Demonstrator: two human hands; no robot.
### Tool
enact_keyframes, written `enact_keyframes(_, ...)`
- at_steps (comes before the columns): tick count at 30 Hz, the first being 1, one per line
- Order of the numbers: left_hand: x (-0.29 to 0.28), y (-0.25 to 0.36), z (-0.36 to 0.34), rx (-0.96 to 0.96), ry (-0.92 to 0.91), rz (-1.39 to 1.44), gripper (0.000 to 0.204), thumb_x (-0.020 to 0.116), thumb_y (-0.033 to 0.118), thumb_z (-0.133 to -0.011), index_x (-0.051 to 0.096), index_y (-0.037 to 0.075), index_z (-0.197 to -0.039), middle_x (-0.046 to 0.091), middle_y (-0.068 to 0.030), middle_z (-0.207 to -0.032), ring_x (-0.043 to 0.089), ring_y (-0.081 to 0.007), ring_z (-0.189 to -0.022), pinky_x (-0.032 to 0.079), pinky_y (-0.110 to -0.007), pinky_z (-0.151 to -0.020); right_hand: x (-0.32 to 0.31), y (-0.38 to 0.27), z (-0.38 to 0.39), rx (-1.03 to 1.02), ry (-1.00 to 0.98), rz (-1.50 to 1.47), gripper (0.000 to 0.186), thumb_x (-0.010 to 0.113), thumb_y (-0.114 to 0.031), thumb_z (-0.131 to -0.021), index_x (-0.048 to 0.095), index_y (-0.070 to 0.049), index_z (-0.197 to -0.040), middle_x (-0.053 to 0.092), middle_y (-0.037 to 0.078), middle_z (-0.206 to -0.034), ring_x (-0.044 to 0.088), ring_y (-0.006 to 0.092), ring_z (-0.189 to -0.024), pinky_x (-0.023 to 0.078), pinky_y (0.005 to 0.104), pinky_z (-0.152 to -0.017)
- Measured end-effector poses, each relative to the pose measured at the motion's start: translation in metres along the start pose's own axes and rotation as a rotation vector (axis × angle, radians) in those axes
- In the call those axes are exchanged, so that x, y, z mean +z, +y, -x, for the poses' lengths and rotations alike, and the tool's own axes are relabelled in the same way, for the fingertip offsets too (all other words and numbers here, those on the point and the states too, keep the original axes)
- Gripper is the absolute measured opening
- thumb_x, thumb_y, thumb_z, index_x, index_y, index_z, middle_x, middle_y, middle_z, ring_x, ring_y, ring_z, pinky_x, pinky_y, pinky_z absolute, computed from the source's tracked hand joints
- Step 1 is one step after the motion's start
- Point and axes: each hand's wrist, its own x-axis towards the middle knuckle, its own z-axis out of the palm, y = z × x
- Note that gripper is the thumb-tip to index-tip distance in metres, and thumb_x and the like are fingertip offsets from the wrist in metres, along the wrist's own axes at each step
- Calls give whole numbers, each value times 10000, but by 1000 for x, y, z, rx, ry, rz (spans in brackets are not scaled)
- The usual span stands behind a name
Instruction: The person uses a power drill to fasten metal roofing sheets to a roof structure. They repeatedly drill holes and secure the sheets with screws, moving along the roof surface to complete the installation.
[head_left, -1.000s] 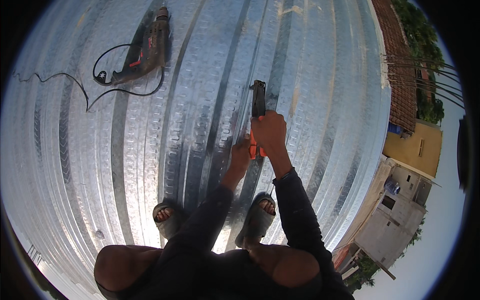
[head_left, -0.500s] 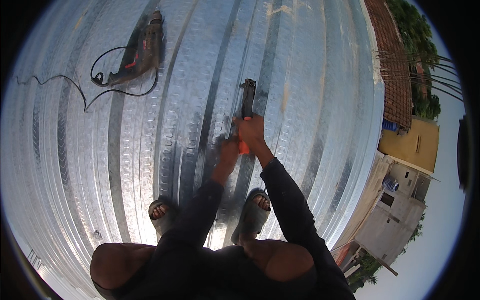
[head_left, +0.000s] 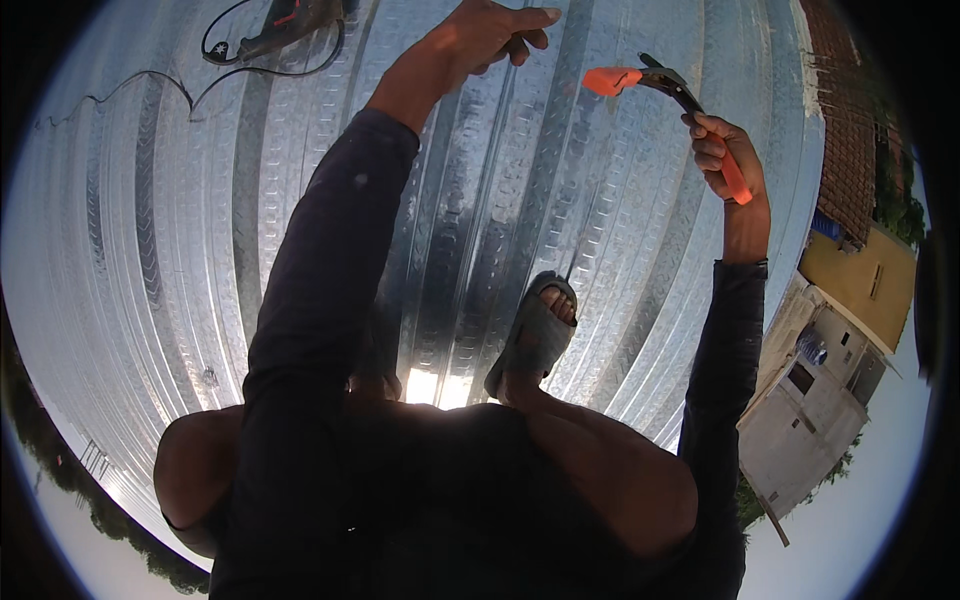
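Metal deck [head_left: 500, 190] underfoot, corded drill [head_left: 300, 28] lying on it at upper left, cut by frame edge, tool [head_left: 685, 95] right of centre, handles spread, right hand [head_left: 713, 163] clamped on one orange handle [head_left: 738, 182], left hand [head_left: 485, 32] well apart, index finger extended.

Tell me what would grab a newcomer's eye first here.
Likely the orange-handled hand tool, spread wide at upper right, one handle gripped in the right hand. Next, the left hand at top centre, index finger extended above the shiny ribbed metal sheeting. At upper left, a dark corded drill lies cut off by the picture's edge.
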Motion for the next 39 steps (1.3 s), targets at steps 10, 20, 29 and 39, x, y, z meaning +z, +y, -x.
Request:
enact_keyframes(10,-224,-106,1,-116,197,-1397,355,601,312,-923,695,-5,-1052,712,-199,-903,705,-350,-846,550,-469,-767,-108,186,16,43,412,233,365,598,-167,-909,600,59,-1196,617,57,-757,546,133,-529,445,293,-498)
enact_keyframes(20,-261,-62,8,-62,298,-1745,430,583,421,-930,670,121,-1225,683,-211,-1160,690,-392,-1028,552,-496,-882,-134,230,27,-119,463,446,268,619,-185,-874,656,47,-1001,624,103,-660,553,172,-499,452,314,-487)
enact_keyframes(29,-227,-41,-19,-391,459,-1367,905,639,698,-833,541,-32,-1359,569,-259,-1347,658,-379,-1150,539,-452,-936,-131,241,35,20,870,1527,239,625,-165,-870,663,30,-1003,732,179,-871,715,339,-737,574,433,-676)
enact_keyframes(39,-225,-73,-106,-398,551,-1131,1208,761,657,-721,287,-136,-1499,680,-206,-1253,686,-330,-1138,535,-394,-960,-44,289,252,48,949,1171,441,724,-167,-871,648,25,-1260,756,148,-919,736,290,-798,555,401,-783)
